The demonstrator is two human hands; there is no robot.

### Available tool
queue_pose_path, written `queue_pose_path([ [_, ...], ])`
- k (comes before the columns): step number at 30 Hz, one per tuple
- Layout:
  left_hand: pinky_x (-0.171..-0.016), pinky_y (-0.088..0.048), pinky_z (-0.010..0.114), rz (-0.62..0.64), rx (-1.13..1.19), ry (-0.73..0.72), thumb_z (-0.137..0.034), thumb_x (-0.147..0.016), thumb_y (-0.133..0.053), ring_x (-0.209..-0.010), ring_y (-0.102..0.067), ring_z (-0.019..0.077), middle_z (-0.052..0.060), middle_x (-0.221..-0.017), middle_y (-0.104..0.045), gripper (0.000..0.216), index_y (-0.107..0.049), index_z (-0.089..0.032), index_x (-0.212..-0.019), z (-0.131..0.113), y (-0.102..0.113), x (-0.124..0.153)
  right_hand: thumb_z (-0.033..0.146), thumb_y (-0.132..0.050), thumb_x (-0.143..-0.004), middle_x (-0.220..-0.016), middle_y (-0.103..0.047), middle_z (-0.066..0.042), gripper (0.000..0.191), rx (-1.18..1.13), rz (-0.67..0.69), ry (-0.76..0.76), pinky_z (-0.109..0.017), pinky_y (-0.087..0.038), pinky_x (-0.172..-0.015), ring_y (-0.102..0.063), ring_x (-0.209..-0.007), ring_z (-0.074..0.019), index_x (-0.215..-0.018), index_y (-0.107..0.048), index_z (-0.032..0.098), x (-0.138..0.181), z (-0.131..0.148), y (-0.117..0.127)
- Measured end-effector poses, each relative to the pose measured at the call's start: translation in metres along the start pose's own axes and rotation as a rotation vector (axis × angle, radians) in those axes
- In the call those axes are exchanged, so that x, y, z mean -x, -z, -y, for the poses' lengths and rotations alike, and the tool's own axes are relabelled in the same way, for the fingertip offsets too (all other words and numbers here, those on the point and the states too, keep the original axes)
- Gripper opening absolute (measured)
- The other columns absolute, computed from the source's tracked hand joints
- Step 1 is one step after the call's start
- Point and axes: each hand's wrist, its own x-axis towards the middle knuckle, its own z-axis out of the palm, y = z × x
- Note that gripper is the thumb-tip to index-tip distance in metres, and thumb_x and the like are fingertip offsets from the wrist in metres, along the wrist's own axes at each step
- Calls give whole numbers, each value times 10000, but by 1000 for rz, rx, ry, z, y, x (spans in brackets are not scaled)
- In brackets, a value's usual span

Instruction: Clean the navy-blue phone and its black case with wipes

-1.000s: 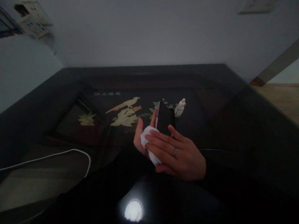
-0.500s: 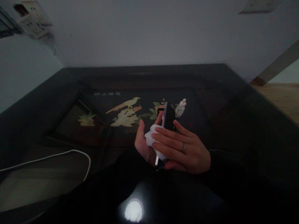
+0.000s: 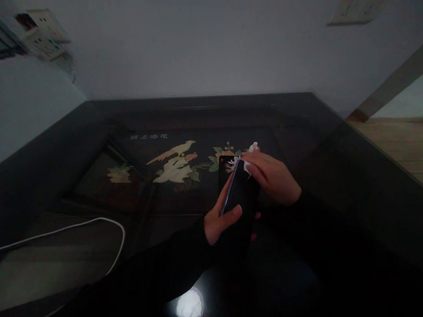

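Observation:
My left hand grips a black phone by its lower end, the screen turned up and tilted away from me. My right hand rests on the phone's far top end and pinches a small white wipe against it; most of the wipe is hidden under the fingers. Just behind my right hand the white cap of a small bottle pokes out; the rest of it is covered.
Everything sits over a dark glossy table with an inlaid bird and flower picture. A white cable loops at the left. A lamp's reflection glares near the front edge. White walls with sockets stand behind.
The phone has turned from edge-on to screen up and lies flatter. My right hand slid with the wipe from the phone's near part up to its far end, now covering the bottle.

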Motion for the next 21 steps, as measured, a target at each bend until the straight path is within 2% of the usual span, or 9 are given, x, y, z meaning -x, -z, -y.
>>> queue_pose_path([
  [2, -751, -496, 467, 48, 37, -33, -349, -690, -694, -1050, -562, 317, 114, -1245, -500, 902, -100, -427, -1365, -5, -1, 0, 319, -387, -899, -932, -686, -58, 303, -223, -67, -210, -345, -496, -789, -632, -877, -189, -960, -648, 177, -1, -7, 1],
  [5, -809, -457, 546, 94, 118, -78, -345, -746, -638, -1078, -548, 325, 90, -1258, -495, 822, -90, -462, -1347, -12, -1, -2, 392, -385, -896, -843, -696, -52, 357, -657, -126, -454, -263, -502, -636, -644, -748, -161, -918, -654, 160, -2, -7, -1],
  [8, -787, -458, 567, 74, 110, -118, -330, -774, -603, -1039, -574, 332, 87, -1201, -540, 794, -69, -458, -1347, -16, 2, -8, 458, -285, -914, -885, -690, -84, 483, -1006, -52, -574, -261, -501, -606, -643, -719, -154, -1025, -615, 122, -2, -2, -4],
  [10, -767, -467, 563, 44, 85, -140, -324, -771, -605, -1006, -592, 326, 83, -1165, -568, 812, -51, -440, -1354, -17, 6, -13, 441, -338, -904, -938, -683, -90, 443, -1152, -10, -612, -264, -502, -628, -640, -736, -151, -1086, -585, 122, -2, 1, -4],
  [13, -843, -463, 459, -90, 49, -273, -323, -766, -607, -1015, -590, 260, 71, -1177, -573, 753, -162, -352, -1372, -15, 15, -22, 288, -556, -807, -1006, -670, -77, 351, -1274, 5, -653, -249, -495, -656, -633, -749, -137, -1127, -566, 144, -1, 1, -3],
  [16, -913, -422, 335, -266, 49, -400, -332, -753, -610, -1077, -548, 203, 40, -1239, -541, 657, -313, -286, -1338, -15, 24, -29, 162, -628, -711, -1013, -671, -64, 450, -1340, -23, -696, -239, -490, -663, -635, -743, -129, -1154, -550, 160, 0, -2, -3],
  [18, -913, -417, 347, -300, 38, -388, -339, -720, -637, -1080, -546, 215, 30, -1245, -537, 685, -324, -294, -1328, -19, 28, -30, 130, -634, -679, -999, -676, -57, 474, -1362, -66, -713, -237, -487, -671, -637, -750, -128, -1146, -558, 165, 0, -3, -4],
  [21, -886, -429, 364, -274, -27, -333, -280, -658, -689, -1048, -562, 234, 51, -1202, -563, 762, -320, -270, -1324, -28, 27, -25, 110, -639, -656, -982, -680, -42, 425, -1365, -146, -755, -218, -478, -677, -627, -760, -115, -1075, -603, 172, -1, -1, -3],
])
